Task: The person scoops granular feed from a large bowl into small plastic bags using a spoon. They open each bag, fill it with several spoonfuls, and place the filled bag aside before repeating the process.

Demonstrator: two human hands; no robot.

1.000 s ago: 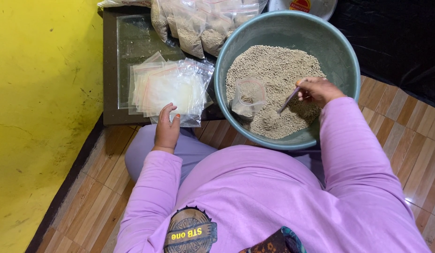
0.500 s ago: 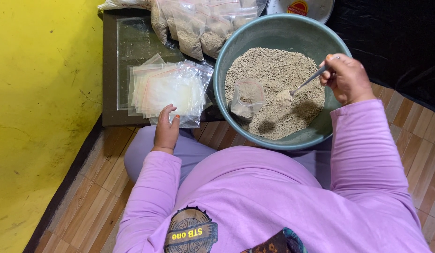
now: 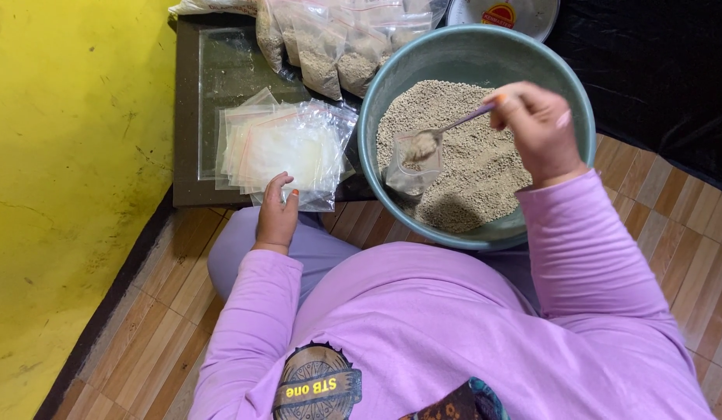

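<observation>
A large teal bowl point(image 3: 567, 82) holds a heap of pale grain point(image 3: 478, 167). My right hand point(image 3: 536, 128) is above the bowl, shut on a metal spoon point(image 3: 443, 132) loaded with grain. The spoon's bowl sits at the mouth of a small clear plastic bag point(image 3: 411, 167) that stands in the grain. My left hand point(image 3: 277, 214) rests on the near edge of a stack of empty clear bags point(image 3: 283, 148) on a low dark table point(image 3: 188, 117), fingers bent against them.
Several filled bags of grain point(image 3: 330, 47) lie at the table's far end. A round metal lid point(image 3: 505, 14) shows at the top. A yellow wall point(image 3: 65, 194) runs along the left, black cloth point(image 3: 657, 78) at the right, wood-patterned floor point(image 3: 672, 218) below.
My right hand has lifted the spoon out of the grain heap and carried it left to the mouth of the small bag. My left hand has stayed on the empty bags.
</observation>
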